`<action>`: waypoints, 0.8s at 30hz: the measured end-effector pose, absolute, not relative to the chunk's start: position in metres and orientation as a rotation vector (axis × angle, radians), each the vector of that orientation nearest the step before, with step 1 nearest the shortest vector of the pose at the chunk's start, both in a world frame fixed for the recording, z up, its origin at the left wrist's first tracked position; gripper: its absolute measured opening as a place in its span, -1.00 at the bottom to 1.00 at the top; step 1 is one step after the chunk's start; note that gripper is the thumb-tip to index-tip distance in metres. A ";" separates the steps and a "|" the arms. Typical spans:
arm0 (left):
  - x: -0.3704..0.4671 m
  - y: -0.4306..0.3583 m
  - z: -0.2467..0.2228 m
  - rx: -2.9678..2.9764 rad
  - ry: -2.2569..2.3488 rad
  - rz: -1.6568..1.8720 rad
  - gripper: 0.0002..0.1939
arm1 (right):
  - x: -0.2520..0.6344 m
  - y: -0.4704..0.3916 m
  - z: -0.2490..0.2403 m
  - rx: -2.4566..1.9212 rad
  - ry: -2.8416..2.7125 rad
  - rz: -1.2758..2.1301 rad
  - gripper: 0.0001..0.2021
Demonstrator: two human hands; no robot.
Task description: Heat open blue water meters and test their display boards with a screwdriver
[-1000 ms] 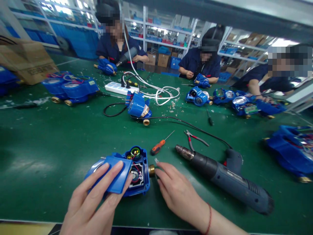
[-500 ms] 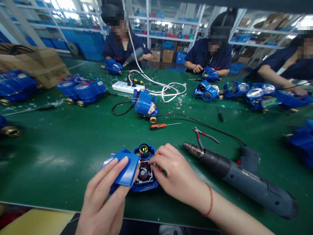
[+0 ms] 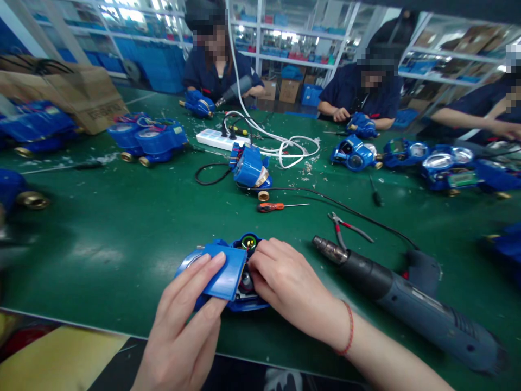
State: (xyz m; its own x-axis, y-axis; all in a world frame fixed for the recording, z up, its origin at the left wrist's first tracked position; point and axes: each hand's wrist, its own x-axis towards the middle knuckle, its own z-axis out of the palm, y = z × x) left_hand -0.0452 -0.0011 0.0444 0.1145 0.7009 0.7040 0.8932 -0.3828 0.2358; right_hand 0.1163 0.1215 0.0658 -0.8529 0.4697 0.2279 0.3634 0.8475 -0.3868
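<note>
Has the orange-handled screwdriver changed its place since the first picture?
Yes: the screwdriver has moved forward, closer to the brass fitting of the blue device beyond it.

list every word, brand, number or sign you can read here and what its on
None can be read.
Cardboard box: dark printing, too blurred to read.
Heat gun: pale strip on its body, too blurred to tell any text.
Blue cover under the left hand: no writing shows.
</note>
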 end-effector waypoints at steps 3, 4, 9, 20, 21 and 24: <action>-0.042 0.000 0.044 -2.114 -1.591 -1.174 -0.68 | 0.117 0.122 0.063 -0.631 -2.654 0.580 -0.90; -0.042 0.000 0.045 -2.103 -1.597 -1.178 -0.70 | 0.118 0.122 0.063 -0.645 -2.624 0.616 -0.89; -0.040 0.000 0.047 -2.088 -1.606 -1.166 -0.72 | 0.117 0.126 0.066 -0.735 -2.442 0.769 -0.86; -0.039 0.003 0.046 -2.061 -1.615 -1.210 -0.70 | 0.119 0.117 0.077 -0.761 -2.782 0.683 -0.93; -0.039 0.004 0.046 -2.059 -1.616 -1.214 -0.70 | 0.116 0.117 0.080 -0.779 -2.832 0.663 -0.94; -0.038 0.004 0.048 -2.052 -1.612 -1.215 -0.70 | 0.108 0.118 0.084 -0.762 -2.915 0.624 -0.90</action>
State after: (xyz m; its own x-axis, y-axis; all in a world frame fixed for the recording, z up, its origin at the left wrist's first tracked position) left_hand -0.0384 0.0043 0.0477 0.0334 0.6750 0.7370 0.8945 -0.3492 0.2792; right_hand 0.1078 0.1183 0.0838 -0.8753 0.4821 -0.0393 0.4559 0.7952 -0.3997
